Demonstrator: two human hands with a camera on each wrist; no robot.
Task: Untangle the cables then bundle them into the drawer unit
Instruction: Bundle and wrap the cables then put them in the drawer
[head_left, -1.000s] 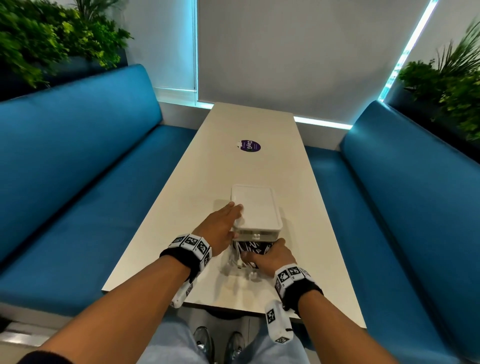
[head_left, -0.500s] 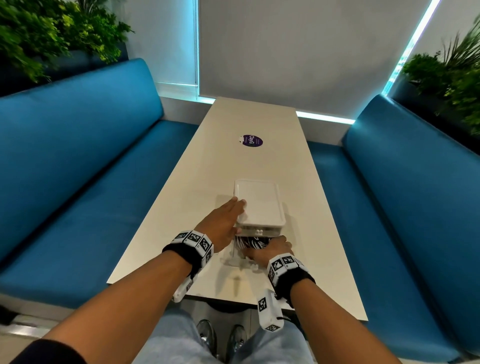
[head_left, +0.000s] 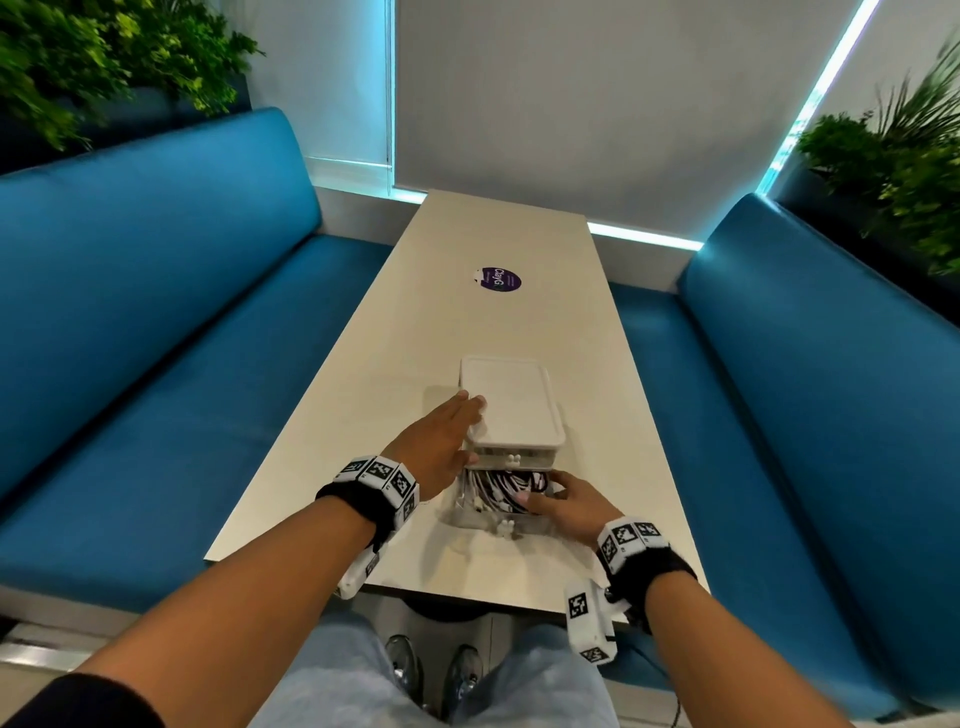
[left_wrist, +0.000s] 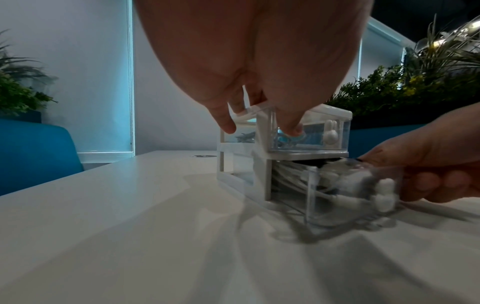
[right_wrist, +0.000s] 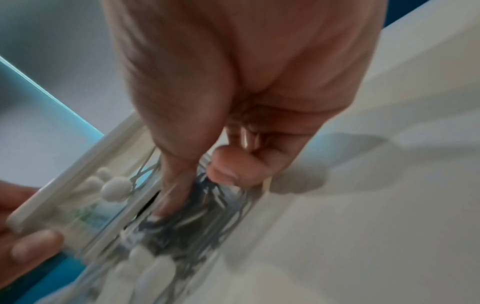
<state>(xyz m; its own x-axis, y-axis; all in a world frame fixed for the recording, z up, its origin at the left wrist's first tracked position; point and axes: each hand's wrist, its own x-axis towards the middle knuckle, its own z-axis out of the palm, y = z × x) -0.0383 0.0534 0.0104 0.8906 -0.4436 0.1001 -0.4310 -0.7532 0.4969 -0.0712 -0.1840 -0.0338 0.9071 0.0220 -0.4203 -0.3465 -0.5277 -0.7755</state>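
Benches (head_left: 156, 322), blue and padded, run along the outer side of each forearm; plants (head_left: 104, 57) stand behind their backs. Table (head_left: 498, 332), pale and long, extends forward from beneath both wrists, and a round purple sticker (head_left: 497, 279) lies on it well beyond the fingertips. Unit (head_left: 511, 402), a small white two-tier drawer box, stands on the table between the hands, toward the near end. Left hand (head_left: 439, 441) lies against the unit's left side, fingers extended along the top edge and side wall and the thumb on the front of the closed upper drawer (left_wrist: 309, 136), bracing the box between them; the fingers are nearly straight, not wrapped round it. Lower drawer (head_left: 493, 512), of clear plastic, is pulled partway out toward the person, directly ahead of the right wrist. Right hand (head_left: 569, 506) grips this drawer at its right front corner: the thumb reaches over the rim onto the contents while the curled fingers (left_wrist: 441, 181) press the outer wall. Cables (head_left: 506, 491), white and dark, lie coiled inside the lower drawer under the right thumb; the right wrist view is blurred, so individual cables cannot be separated. Knobs (left_wrist: 331, 131), white and rabbit-shaped, sit on both drawer fronts; the lower one is just left of the right fingers.
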